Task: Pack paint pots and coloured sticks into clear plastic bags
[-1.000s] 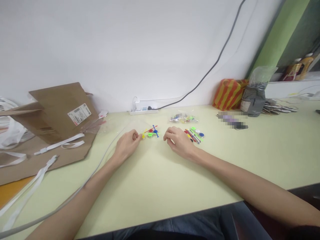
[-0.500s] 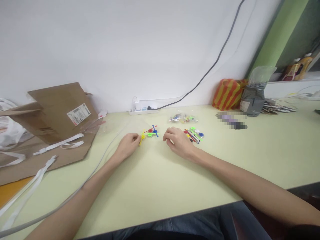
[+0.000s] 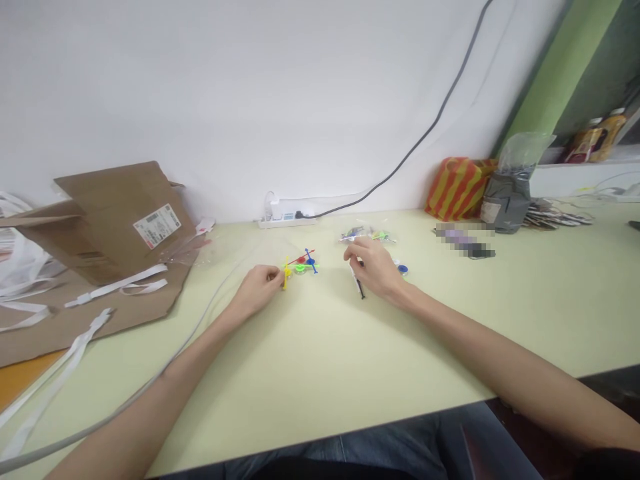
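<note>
Brown cardboard lies well left of the left hand, which is closed, pinching a yellow plastic piece against a small red, green and blue stick-and-disc assembly on the pale green tabletop. The right hand, curled, grips a thin dark rod; a blue disc sits just beyond it, and a clear bag of parts lies ahead.

The left hand pinches a yellow piece beside a small plastic model; at center, the right hand grips a thin black stick.
</note>
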A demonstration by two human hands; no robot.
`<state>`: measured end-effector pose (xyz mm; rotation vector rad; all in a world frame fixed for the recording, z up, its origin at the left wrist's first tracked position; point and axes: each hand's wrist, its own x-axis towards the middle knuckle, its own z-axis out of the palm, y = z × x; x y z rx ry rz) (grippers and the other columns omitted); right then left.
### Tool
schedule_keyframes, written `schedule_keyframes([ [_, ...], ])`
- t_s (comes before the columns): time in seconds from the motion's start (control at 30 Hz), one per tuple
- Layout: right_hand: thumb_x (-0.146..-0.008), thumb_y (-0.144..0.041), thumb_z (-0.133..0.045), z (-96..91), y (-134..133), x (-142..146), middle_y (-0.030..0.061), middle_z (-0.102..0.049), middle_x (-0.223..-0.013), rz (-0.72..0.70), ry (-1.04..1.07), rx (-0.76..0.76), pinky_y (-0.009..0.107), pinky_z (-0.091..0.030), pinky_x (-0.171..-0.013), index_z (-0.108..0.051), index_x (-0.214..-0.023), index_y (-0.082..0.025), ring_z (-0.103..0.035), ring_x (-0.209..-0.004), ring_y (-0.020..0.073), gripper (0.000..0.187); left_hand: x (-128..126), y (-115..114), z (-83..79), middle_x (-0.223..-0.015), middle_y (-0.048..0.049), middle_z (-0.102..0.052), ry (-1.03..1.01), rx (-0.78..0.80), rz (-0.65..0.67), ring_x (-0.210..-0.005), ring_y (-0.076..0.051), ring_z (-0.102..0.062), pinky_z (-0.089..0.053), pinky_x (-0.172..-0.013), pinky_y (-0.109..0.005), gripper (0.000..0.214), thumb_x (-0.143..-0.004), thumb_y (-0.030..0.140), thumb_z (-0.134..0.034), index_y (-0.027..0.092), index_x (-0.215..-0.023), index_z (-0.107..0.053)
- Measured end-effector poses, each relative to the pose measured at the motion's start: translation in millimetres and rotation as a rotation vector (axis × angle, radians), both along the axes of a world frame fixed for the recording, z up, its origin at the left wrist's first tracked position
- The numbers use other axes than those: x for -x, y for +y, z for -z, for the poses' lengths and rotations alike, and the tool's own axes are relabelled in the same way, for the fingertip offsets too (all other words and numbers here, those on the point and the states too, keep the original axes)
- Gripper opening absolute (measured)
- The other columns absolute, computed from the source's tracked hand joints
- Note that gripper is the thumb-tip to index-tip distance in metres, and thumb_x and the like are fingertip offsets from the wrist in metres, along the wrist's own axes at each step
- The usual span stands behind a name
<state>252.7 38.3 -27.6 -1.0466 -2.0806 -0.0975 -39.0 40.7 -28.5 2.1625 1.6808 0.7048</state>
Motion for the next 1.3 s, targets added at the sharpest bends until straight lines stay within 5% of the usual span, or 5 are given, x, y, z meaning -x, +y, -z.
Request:
schedule_keyframes([
  [0.7,-0.084,-0.002,-0.047,0.5,7.9,-7.7,0.0062,-0.064,-0.086,0.054,-0.009,0.045,0.034,-0.038,-0.077,-0.064,-0.078,-0.019,-0.054,-0.083,0.0217,0.025,-18.1,-18.9,-10.4,-0.056,0.0024,-0.046,-0.069,0.066,0.04,-0.054,-0.013,-0.034,-0.023,-0.051,-0.027,0.037,-0.082,0.039,-0.045,0.015,-0.074,-0.073],
  [0.97,-0.083,-0.002,-0.048,2.6,9.7,-9.2,0.0059,-0.064,-0.085,0.052,-0.021,0.034,0.034,-0.038,-0.076,-0.064,-0.078,-0.02,-0.054,-0.082,0.0216,0.024,-3.5,-4.8,-5.8,-0.069,-0.003,-0.066,-0.028,-0.004,-0.087,-0.064,-0.018,-0.054,-0.033,-0.056,-0.028,0.031,-0.077,0.039,-0.055,0.015,-0.083,-0.075],
  [1.3,-0.084,-0.002,-0.047,0.7,6.5,-7.7,0.006,-0.065,-0.086,0.05,-0.02,0.041,0.034,-0.038,-0.076,-0.064,-0.077,-0.019,-0.055,-0.084,0.0218,0.025,-0.6,-2.8,0.4,-0.073,-0.0011,-0.063,0.029,-0.04,-0.128,-0.066,-0.019,-0.057,-0.034,-0.056,-0.027,0.033,-0.075,0.047,-0.066,0.019,-0.092,-0.066],
])
